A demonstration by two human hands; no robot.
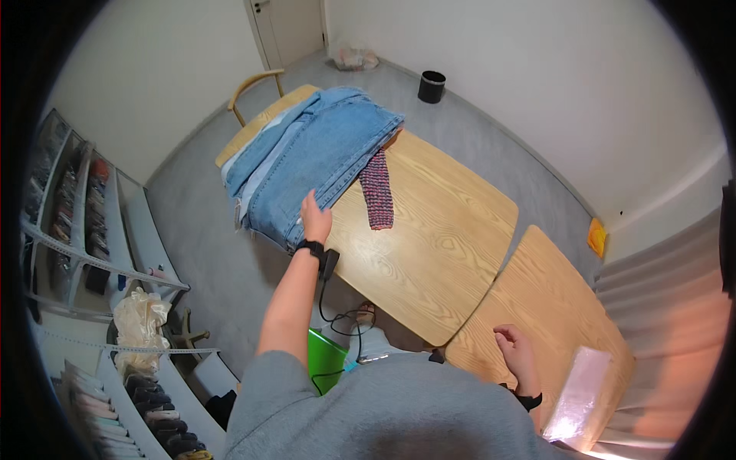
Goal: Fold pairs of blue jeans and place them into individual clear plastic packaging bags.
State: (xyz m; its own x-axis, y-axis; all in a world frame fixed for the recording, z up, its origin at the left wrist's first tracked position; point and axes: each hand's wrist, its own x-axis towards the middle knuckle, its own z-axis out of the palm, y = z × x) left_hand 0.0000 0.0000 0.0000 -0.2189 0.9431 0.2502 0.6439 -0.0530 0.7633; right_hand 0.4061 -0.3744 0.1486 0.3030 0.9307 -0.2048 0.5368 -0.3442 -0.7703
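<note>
Left hand (316, 220), fingers close together, is overlapping denim (318, 149) at eleven o'clock; contact I'm not discerning. The denim's long axis is pointing toward half-past one. Right hand's (520, 353) fingers are half curling.

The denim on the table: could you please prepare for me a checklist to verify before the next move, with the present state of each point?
1. Left hand at the denim: ok, it is at the near edge.
2. Left fingers gripping the cloth: cannot tell.
3. Denim wholly on the table: not ok, part sticks out past the left edge.
4. Knit piece free of the denim: not ok, its far end is covered.
5. Right hand free: ok, nothing seen in it.
6. Right hand apart from the pink pack: ok, bare wood shows between.
</note>
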